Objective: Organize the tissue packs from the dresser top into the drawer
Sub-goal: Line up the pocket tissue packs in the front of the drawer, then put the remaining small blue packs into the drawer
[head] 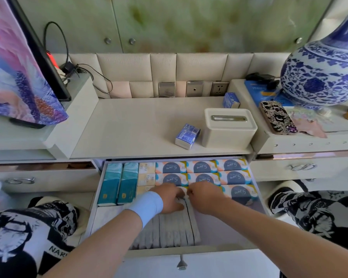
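Head view: your left hand [169, 199] and right hand [204, 197] meet in the open drawer [219, 250]. Their fingers curl down onto upright, soft-wrapped grey packs [175, 229], and the tips are hidden, so I cannot tell whether they grip. Glossy printed packs [203, 167] fill the back rows tightly. One blocky blue tissue pack [187, 136] lies on the smooth dresser top [139, 125] just beside the tissue box [228, 127], a second pack [231, 100] behind it. Squeezing them in could crumple soft wrappers or tip the row.

Packs [202, 167] in drawer [219, 250], near pack [187, 136] left of tissue box [229, 129], far pack [230, 100] behind it
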Available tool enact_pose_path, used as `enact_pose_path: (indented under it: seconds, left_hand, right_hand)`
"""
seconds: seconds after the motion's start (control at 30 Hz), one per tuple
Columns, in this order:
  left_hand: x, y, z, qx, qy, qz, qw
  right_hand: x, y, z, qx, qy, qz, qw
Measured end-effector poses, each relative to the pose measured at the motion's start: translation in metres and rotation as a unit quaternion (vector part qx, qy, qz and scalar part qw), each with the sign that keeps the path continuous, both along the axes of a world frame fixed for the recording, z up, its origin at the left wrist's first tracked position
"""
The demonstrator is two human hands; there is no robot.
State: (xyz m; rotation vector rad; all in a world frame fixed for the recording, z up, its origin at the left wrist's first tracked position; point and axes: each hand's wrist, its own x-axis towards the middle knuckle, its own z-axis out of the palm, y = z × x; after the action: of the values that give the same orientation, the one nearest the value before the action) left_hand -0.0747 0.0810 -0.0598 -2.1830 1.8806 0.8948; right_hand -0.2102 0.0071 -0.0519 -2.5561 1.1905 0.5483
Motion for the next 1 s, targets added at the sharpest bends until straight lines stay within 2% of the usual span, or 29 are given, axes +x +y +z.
enact_pose_path:
  seconds: [0.07, 0.17, 0.3, 0.43, 0.57, 0.7, 0.8, 0.9, 1.0]
  left_hand:
    - [0.005, -0.01, 0.012, -0.032, 0.007, 0.039, 0.999]
    - [0.015, -0.029, 0.032, -0.095, 0.045, 0.119, 0.987]
    - [0.031, -0.06, 0.054, -0.18, 0.067, 0.167, 0.967]
    - [0.044, -0.107, 0.069, -0.233, 0.019, 0.173, 0.957]
    - [0.049, -0.159, 0.07, -0.149, -0.061, 0.1, 0.982]
    - [0.054, -0.198, 0.055, -0.037, -0.084, 0.052, 0.994]
    - [0.065, -0.229, 0.041, -0.041, -0.071, 0.075, 0.994]
    - [0.076, -0.256, 0.029, -0.031, -0.126, 0.07, 0.989]
    - [0.086, -0.279, 0.019, -0.028, -0.132, 0.082, 0.987]
  right_hand:
    - [0.006, -0.011, 0.015, -0.012, -0.034, 0.013, 0.999]
    - [0.011, -0.033, 0.038, -0.014, -0.135, -0.03, 0.99]
    - [0.017, -0.071, 0.069, -0.085, -0.211, -0.03, 0.973]
    - [0.025, -0.122, 0.093, -0.14, -0.251, -0.036, 0.957]
    - [0.024, -0.181, 0.1, -0.174, -0.219, -0.044, 0.959]
    - [0.024, -0.245, 0.098, -0.171, -0.18, -0.095, 0.964]
    - [0.032, -0.291, 0.093, -0.171, -0.156, -0.124, 0.965]
    - [0.042, -0.324, 0.083, -0.137, -0.113, -0.156, 0.972]
    - [0.052, -0.351, 0.07, -0.117, -0.045, -0.159, 0.979]
